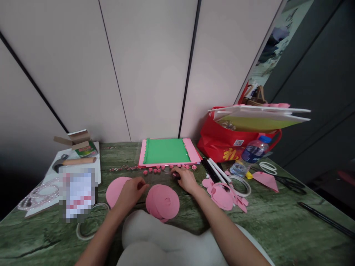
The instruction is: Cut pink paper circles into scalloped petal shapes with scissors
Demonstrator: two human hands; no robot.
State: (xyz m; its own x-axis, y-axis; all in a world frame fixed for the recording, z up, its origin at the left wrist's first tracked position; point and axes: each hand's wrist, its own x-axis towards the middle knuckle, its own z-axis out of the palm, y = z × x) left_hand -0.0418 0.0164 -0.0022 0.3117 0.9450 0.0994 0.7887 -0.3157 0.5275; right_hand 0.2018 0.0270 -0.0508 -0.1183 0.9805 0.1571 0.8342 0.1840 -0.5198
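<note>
So, head view: right hand (186, 180) is down by the row of small rolled pink paper rosettes (158, 171) on the green wood-grain table (283, 225), fingers bent, can't tell if it's gripping one. Left hand (135, 189), loosely curled between a flat pink paper disc (115, 190) and the overlapping pink paper circles (163, 203), grip unclear too.

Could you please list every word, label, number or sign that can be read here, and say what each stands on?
"礼", in gold on the red bag.
QR code on the same bag: a sign, but no words.
Label on the plastic bottle: too blurred to read.
Print on the green-sided box: too small to read.
Pixelated item: unreadable.
</note>
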